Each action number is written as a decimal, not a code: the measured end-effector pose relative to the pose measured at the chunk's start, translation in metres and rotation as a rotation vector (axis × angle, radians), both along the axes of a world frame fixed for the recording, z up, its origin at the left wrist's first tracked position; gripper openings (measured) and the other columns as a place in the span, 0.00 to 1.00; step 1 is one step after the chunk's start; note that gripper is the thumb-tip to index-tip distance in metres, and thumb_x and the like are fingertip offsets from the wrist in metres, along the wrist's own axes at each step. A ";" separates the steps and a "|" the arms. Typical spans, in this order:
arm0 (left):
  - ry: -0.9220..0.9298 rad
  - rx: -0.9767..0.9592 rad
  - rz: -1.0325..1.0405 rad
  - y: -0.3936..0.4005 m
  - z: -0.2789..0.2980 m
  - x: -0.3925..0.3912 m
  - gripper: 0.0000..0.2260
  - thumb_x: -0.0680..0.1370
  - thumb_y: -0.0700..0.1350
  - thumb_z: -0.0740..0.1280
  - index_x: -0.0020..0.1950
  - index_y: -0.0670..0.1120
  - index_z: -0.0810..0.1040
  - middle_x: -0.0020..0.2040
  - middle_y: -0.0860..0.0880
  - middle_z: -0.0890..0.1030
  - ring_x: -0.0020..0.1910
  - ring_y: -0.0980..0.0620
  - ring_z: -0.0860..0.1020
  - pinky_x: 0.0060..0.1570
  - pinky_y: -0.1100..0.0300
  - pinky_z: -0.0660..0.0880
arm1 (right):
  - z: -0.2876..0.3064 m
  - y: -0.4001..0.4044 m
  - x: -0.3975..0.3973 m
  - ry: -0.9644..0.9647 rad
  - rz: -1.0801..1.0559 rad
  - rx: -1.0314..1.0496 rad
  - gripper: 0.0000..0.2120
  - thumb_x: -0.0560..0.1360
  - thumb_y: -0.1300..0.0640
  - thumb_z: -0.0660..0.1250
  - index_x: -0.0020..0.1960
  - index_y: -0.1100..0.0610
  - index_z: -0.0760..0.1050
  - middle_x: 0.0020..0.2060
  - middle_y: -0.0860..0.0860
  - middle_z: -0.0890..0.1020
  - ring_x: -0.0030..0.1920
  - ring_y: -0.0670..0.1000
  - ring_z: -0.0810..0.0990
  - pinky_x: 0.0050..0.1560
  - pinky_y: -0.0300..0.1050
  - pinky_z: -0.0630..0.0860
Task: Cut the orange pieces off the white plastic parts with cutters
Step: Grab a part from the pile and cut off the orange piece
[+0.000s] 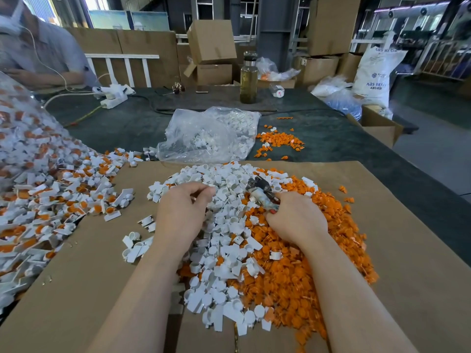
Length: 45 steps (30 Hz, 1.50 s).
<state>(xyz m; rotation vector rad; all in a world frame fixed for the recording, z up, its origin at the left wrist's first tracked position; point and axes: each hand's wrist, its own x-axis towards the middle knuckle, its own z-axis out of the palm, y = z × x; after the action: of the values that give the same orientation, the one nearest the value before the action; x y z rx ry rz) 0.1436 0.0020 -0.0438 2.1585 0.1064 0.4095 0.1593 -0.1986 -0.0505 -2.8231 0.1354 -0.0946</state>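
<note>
Cutters [262, 193] in curled right hand [295, 220] fingers [274, 211].

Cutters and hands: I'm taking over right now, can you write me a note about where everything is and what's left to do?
Right hand grips the cutters, tip pointing away over the pile.
Left hand has its fingers curled at the white pile; what it holds, if anything, is hidden.
Done: cut white parts in the middle, cut orange pieces on the right, both on the cardboard.
Left: the big heap of uncut parts on the left, orange still attached.
</note>
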 end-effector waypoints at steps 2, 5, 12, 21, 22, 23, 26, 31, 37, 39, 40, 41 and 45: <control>0.011 -0.186 -0.016 -0.002 0.002 -0.001 0.05 0.77 0.55 0.69 0.44 0.57 0.83 0.33 0.60 0.80 0.29 0.63 0.75 0.30 0.67 0.70 | 0.001 0.000 0.000 -0.001 -0.014 0.014 0.08 0.75 0.47 0.66 0.48 0.51 0.74 0.38 0.47 0.77 0.37 0.49 0.77 0.31 0.42 0.73; 0.053 -0.439 -0.027 -0.004 0.007 -0.003 0.03 0.75 0.53 0.73 0.42 0.56 0.83 0.30 0.57 0.82 0.24 0.63 0.74 0.24 0.73 0.69 | 0.002 -0.002 -0.001 -0.023 -0.050 0.041 0.07 0.76 0.49 0.65 0.45 0.52 0.73 0.37 0.48 0.77 0.36 0.49 0.76 0.29 0.41 0.68; 0.155 -0.857 -0.112 -0.010 0.012 -0.003 0.04 0.72 0.42 0.75 0.45 0.45 0.85 0.41 0.47 0.87 0.36 0.54 0.84 0.35 0.65 0.80 | 0.009 -0.002 -0.004 -0.218 -0.032 0.263 0.08 0.77 0.47 0.66 0.45 0.51 0.72 0.37 0.46 0.77 0.34 0.44 0.73 0.29 0.40 0.64; 0.045 -0.658 -0.076 -0.034 0.014 -0.010 0.05 0.73 0.36 0.74 0.45 0.45 0.84 0.35 0.48 0.86 0.38 0.51 0.86 0.39 0.62 0.81 | 0.021 0.018 -0.016 -0.398 0.174 0.689 0.10 0.73 0.54 0.73 0.52 0.48 0.75 0.43 0.41 0.81 0.45 0.41 0.80 0.45 0.40 0.77; 0.034 -0.625 -0.070 -0.036 0.014 -0.011 0.05 0.73 0.37 0.75 0.45 0.46 0.84 0.35 0.49 0.86 0.38 0.52 0.86 0.42 0.60 0.82 | 0.020 0.019 -0.016 -0.407 0.184 0.674 0.10 0.73 0.53 0.73 0.52 0.47 0.75 0.43 0.40 0.81 0.45 0.41 0.80 0.45 0.40 0.77; 0.022 -0.602 -0.061 -0.038 0.015 -0.012 0.04 0.72 0.39 0.75 0.44 0.47 0.84 0.35 0.49 0.86 0.38 0.52 0.86 0.44 0.58 0.82 | 0.020 0.021 -0.017 -0.418 0.191 0.658 0.11 0.73 0.53 0.73 0.52 0.47 0.74 0.43 0.40 0.80 0.45 0.42 0.80 0.45 0.40 0.76; -0.025 -0.522 -0.036 -0.041 0.015 -0.013 0.05 0.72 0.42 0.76 0.42 0.51 0.84 0.34 0.52 0.85 0.37 0.54 0.85 0.44 0.58 0.82 | 0.019 0.022 -0.017 -0.454 0.193 0.606 0.14 0.72 0.52 0.73 0.56 0.49 0.75 0.45 0.39 0.80 0.47 0.41 0.79 0.43 0.33 0.72; -0.106 -0.373 -0.035 -0.045 0.016 -0.017 0.04 0.73 0.45 0.75 0.41 0.55 0.85 0.34 0.60 0.84 0.35 0.64 0.82 0.34 0.74 0.74 | 0.018 0.022 -0.017 -0.479 0.155 0.565 0.16 0.72 0.51 0.73 0.58 0.50 0.76 0.46 0.41 0.81 0.47 0.41 0.78 0.42 0.31 0.71; -0.191 -0.257 -0.072 -0.048 0.018 -0.023 0.12 0.73 0.43 0.75 0.39 0.62 0.81 0.37 0.68 0.82 0.38 0.68 0.80 0.37 0.78 0.72 | 0.018 0.024 -0.017 -0.491 0.140 0.561 0.13 0.72 0.55 0.72 0.55 0.49 0.76 0.42 0.38 0.78 0.44 0.41 0.77 0.39 0.31 0.68; -0.212 -0.237 -0.095 -0.048 0.017 -0.023 0.14 0.73 0.42 0.75 0.38 0.63 0.80 0.39 0.68 0.82 0.38 0.68 0.80 0.38 0.78 0.72 | 0.018 0.024 -0.018 -0.489 0.144 0.560 0.12 0.71 0.56 0.71 0.53 0.47 0.74 0.40 0.37 0.77 0.43 0.40 0.76 0.38 0.30 0.67; -0.217 -0.235 -0.104 -0.048 0.017 -0.023 0.15 0.73 0.41 0.75 0.38 0.63 0.80 0.39 0.68 0.82 0.38 0.68 0.80 0.38 0.77 0.73 | 0.018 0.024 -0.018 -0.487 0.147 0.565 0.12 0.71 0.56 0.71 0.52 0.47 0.74 0.40 0.37 0.77 0.42 0.40 0.75 0.38 0.31 0.67; -0.222 -0.234 -0.113 -0.047 0.017 -0.023 0.15 0.73 0.41 0.75 0.38 0.63 0.80 0.39 0.68 0.82 0.37 0.68 0.80 0.38 0.77 0.73 | 0.018 0.024 -0.018 -0.485 0.153 0.574 0.12 0.72 0.56 0.72 0.53 0.47 0.74 0.40 0.38 0.78 0.42 0.40 0.76 0.38 0.31 0.67; -0.221 -0.232 -0.145 -0.045 0.018 -0.022 0.14 0.73 0.40 0.75 0.39 0.61 0.81 0.38 0.67 0.82 0.37 0.68 0.80 0.36 0.77 0.72 | 0.019 0.021 -0.017 -0.463 0.175 0.614 0.14 0.72 0.56 0.72 0.56 0.50 0.76 0.43 0.40 0.80 0.44 0.40 0.77 0.40 0.33 0.69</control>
<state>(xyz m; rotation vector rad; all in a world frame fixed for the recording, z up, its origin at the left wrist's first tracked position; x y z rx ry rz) 0.1217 -0.0432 -0.0257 1.8669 -0.1209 0.5222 0.1419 -0.1773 -0.0315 -2.1248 -0.1618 -0.5567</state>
